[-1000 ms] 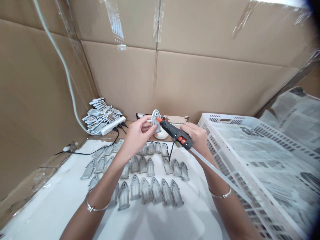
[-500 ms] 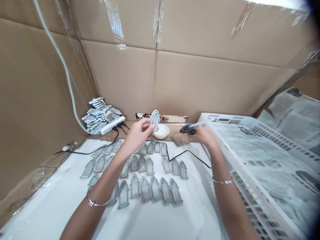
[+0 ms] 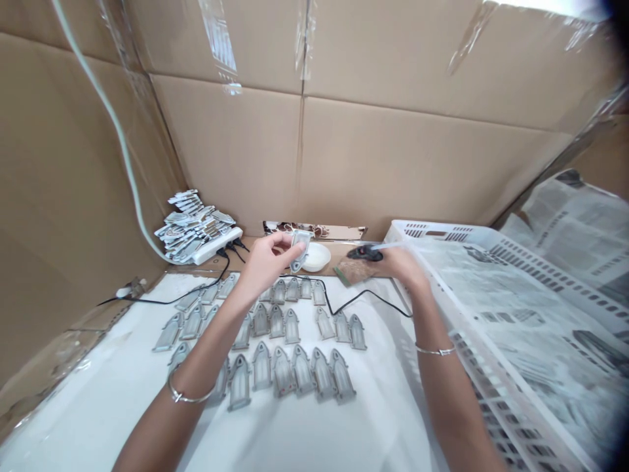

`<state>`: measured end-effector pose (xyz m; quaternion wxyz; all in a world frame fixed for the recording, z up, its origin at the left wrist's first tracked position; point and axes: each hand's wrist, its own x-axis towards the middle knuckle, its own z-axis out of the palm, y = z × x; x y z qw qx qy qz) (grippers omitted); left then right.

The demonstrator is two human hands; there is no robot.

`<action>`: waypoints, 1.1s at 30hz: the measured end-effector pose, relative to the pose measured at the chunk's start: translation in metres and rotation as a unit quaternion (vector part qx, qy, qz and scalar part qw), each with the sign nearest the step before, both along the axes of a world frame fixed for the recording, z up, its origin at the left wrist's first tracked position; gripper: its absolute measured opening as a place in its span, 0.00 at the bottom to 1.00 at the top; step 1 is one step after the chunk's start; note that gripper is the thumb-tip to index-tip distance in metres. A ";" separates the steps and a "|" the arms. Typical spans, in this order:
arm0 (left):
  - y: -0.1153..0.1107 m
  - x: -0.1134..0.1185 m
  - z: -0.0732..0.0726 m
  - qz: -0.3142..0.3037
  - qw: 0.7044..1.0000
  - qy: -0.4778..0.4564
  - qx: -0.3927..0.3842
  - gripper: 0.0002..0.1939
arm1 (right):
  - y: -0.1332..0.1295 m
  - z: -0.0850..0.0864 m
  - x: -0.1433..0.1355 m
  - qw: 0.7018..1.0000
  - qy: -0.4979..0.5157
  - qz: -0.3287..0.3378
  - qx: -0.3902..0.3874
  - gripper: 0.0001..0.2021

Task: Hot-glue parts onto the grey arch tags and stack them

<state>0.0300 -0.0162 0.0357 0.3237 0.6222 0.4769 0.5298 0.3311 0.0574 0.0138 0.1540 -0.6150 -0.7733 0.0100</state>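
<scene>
Between the thumb and fingers of my left hand (image 3: 269, 257) is a small grey arched frame (image 3: 300, 250), tilted with its pointed end downward, beside a white bowl (image 3: 317, 257). My right hand (image 3: 400, 263) is closed round a black glue gun (image 3: 366, 253) with a clear stick at its rear; its front end points left. Just below the gun lies a bag of brownish material (image 3: 356, 269) with a green edge. Several matching grey frames (image 3: 284, 372) lie in rows on the white tabletop (image 3: 275, 436), some hidden by my left forearm.
At the back left, a pile of flat pieces (image 3: 191, 226) rests by a white power strip (image 3: 219, 245). A black cord (image 3: 366, 294) crosses the table. On the right stands a white plastic crate (image 3: 437, 231) with newspaper (image 3: 521, 314) in it. Cardboard walls (image 3: 393, 164) enclose the back and left.
My left hand has turned the grey arched frame from point up to point down, lowering it slightly. The glue gun in my right hand is at nearly the same place, a little more level.
</scene>
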 end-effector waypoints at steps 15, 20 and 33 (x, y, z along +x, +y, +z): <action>-0.004 0.005 0.005 -0.018 0.996 -0.077 -0.047 0.13 | -0.062 0.034 -0.061 0.946 0.149 0.230 0.172 0.06; -0.005 0.007 0.006 -0.031 0.995 -0.083 -0.040 0.12 | -0.060 0.031 -0.063 0.945 0.135 0.226 0.193 0.06; -0.005 0.008 0.003 -0.035 0.996 -0.074 -0.026 0.14 | -0.061 0.029 -0.064 0.943 0.092 0.211 0.242 0.13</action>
